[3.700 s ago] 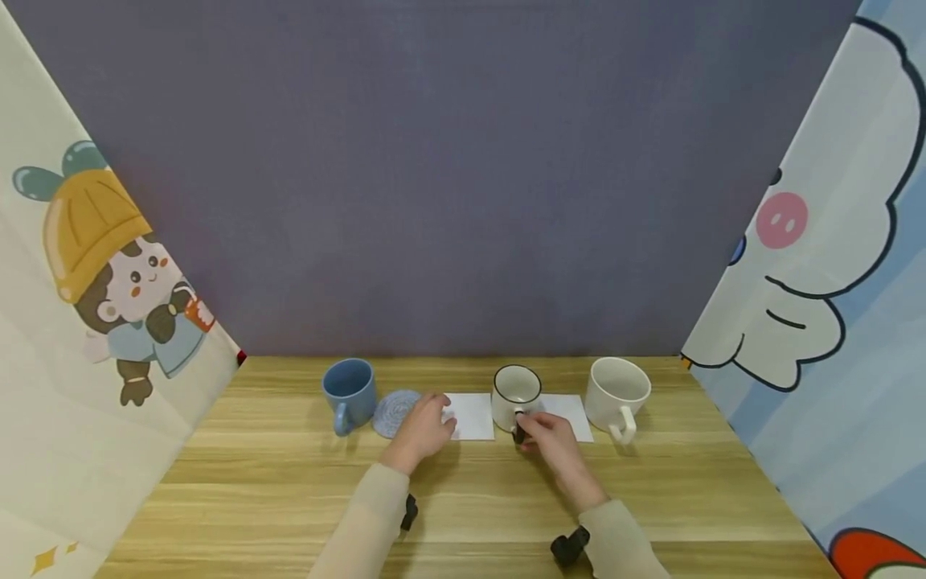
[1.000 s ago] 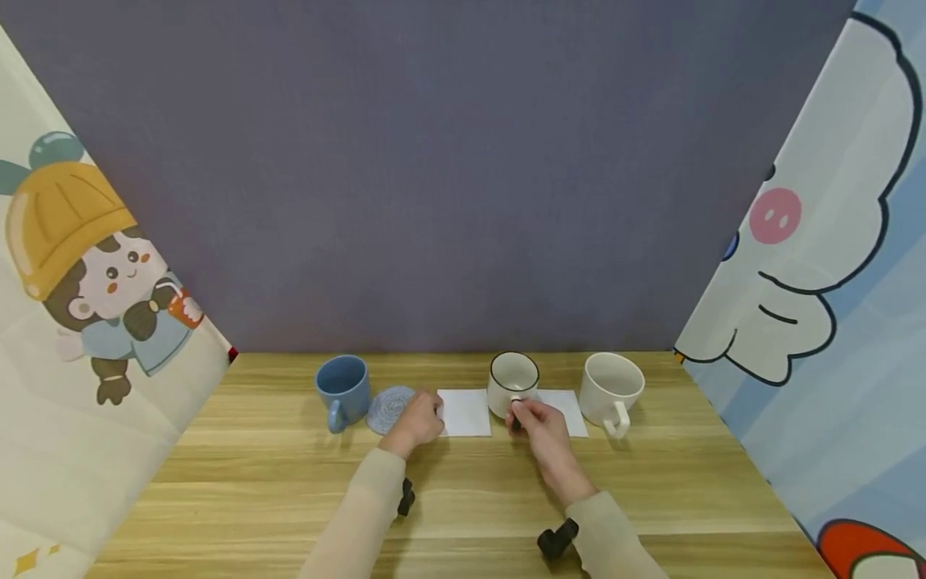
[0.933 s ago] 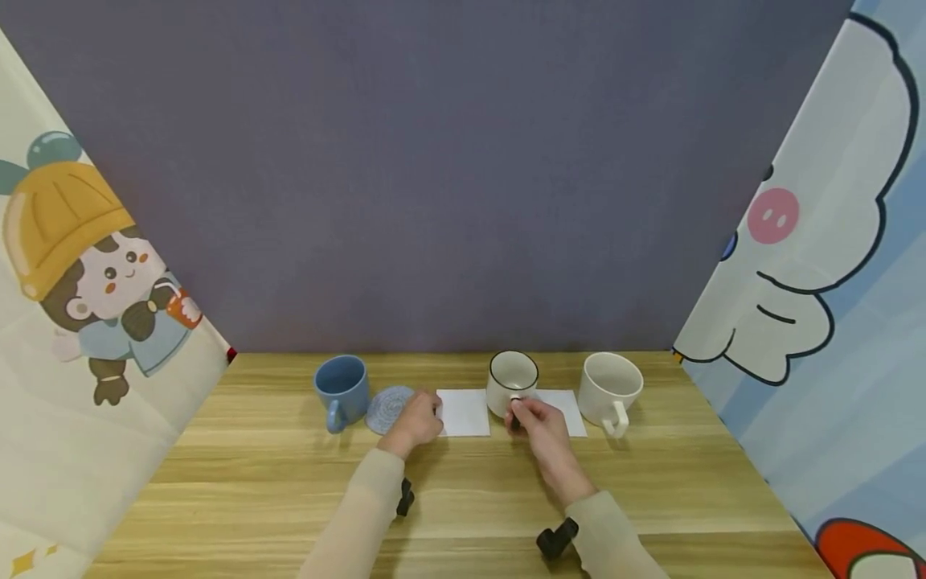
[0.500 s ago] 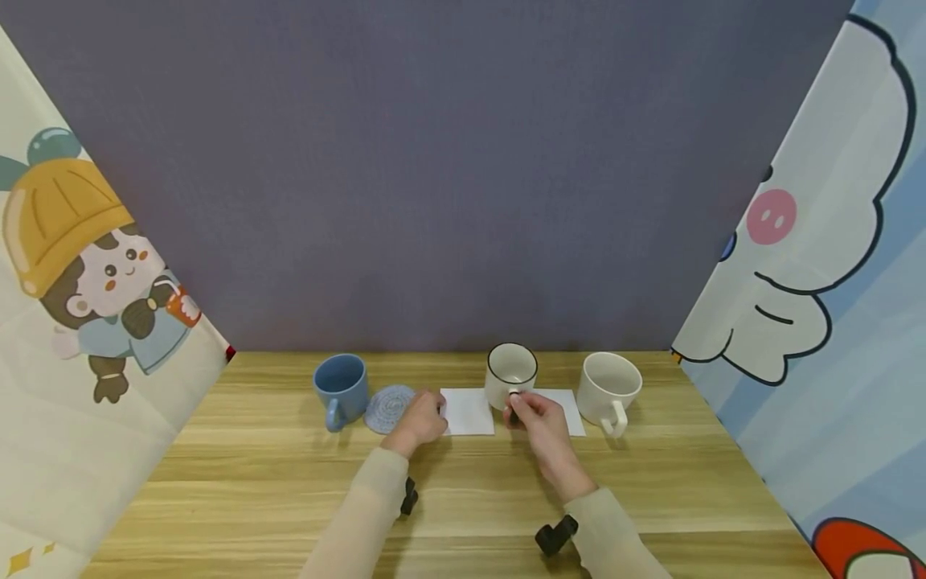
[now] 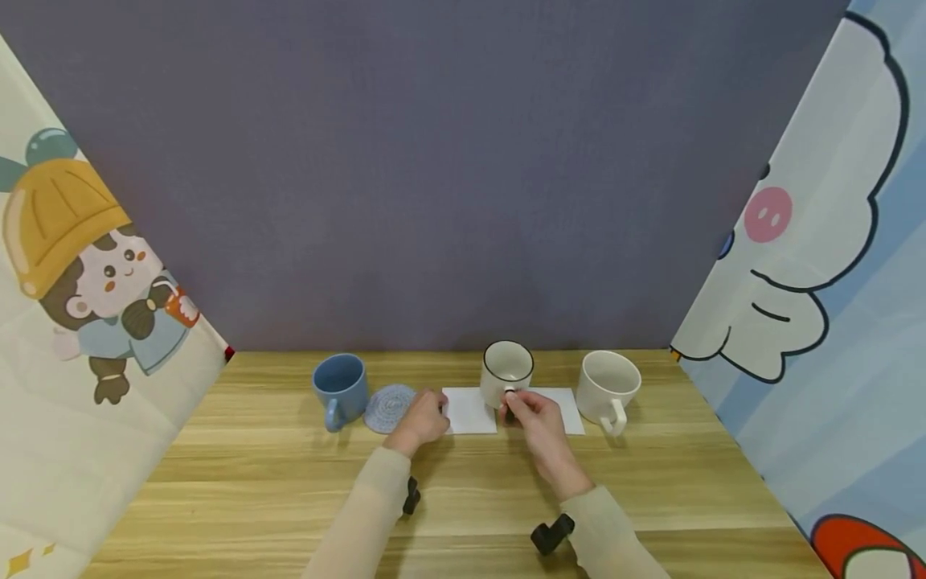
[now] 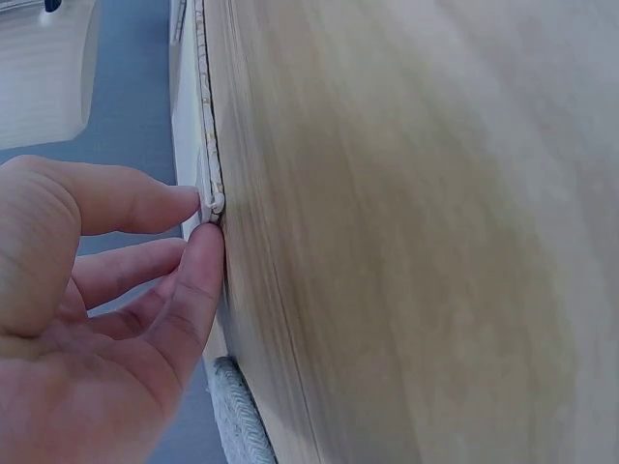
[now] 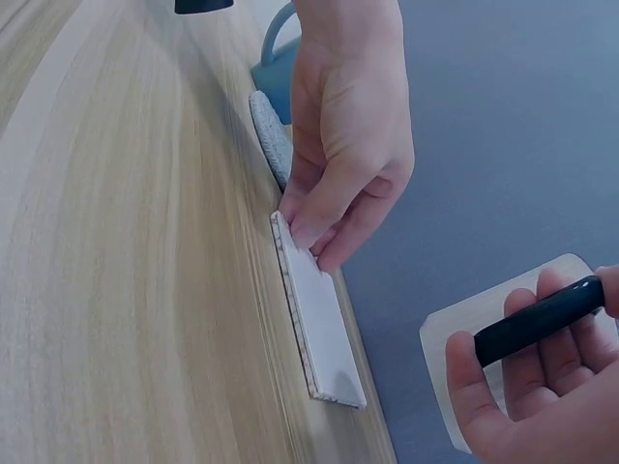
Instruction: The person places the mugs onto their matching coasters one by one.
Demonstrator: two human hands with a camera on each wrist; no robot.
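Observation:
In the head view my left hand (image 5: 419,420) is at the left edge of a white square coaster (image 5: 472,412). The left wrist view shows its thumb and index finger pinching a corner of that coaster (image 6: 209,184). My right hand (image 5: 542,430) grips the black handle (image 7: 527,329) of a white enamel-style mug (image 5: 496,388) with a black rim. The mug is upright and raised off the table, just behind the coaster's right end. Its underside is hidden in the head view.
A blue mug (image 5: 349,397) and a round blue woven coaster (image 5: 388,407) stand to the left. A second white square coaster (image 5: 567,408) lies right of my right hand, beside a larger white mug (image 5: 602,394). A grey panel (image 5: 448,201) closes off the table's back.
My left hand went from loosely spread fingers to pinching the white coaster, which has slid slightly right. My right hand has lifted the black-rimmed mug and shifted it slightly left.

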